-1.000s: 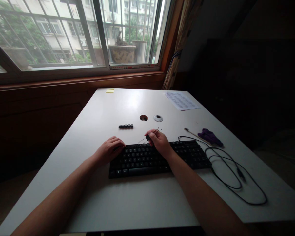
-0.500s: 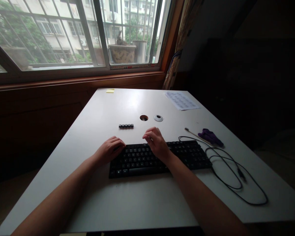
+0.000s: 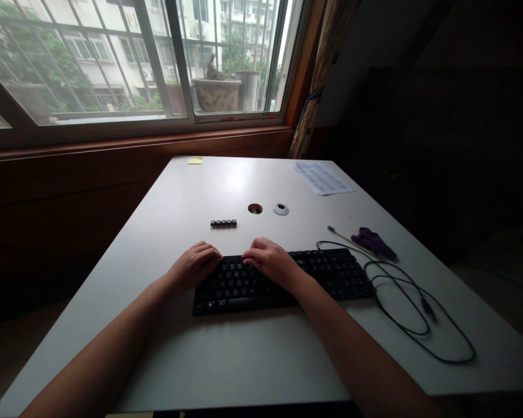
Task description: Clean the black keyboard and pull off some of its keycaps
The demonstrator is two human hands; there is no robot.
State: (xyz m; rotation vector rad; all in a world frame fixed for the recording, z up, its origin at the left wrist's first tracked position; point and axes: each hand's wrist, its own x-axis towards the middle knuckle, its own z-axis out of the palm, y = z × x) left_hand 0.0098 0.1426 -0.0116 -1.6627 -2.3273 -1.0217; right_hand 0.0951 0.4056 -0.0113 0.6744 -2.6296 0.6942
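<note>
A black keyboard [image 3: 261, 284] lies on the white table. At its far left corner rests my left hand [image 3: 197, 264], fingers curled over the edge and closed on the keyboard. My right hand [image 3: 268, 258] is over the upper rows of keys, left of the keyboard's middle. Its thumb and fingers are pinched together; whatever is between them, if anything, is too small to make out. Beyond the keyboard, a short row of several black keycaps [image 3: 223, 223] stands on the table.
Right of the keyboard lie its looped cable [image 3: 412, 284], a thin stick brush [image 3: 344, 237] and a purple cloth [image 3: 373, 242]. Farther back are a round cable hole [image 3: 255, 209], its loose cover [image 3: 281, 209], printed sheets [image 3: 323, 177] and a yellow sticky note [image 3: 195, 161].
My right hand has come down and to the left, from raised above the keyboard to the upper keys. My left hand and the keycap row have stayed put.
</note>
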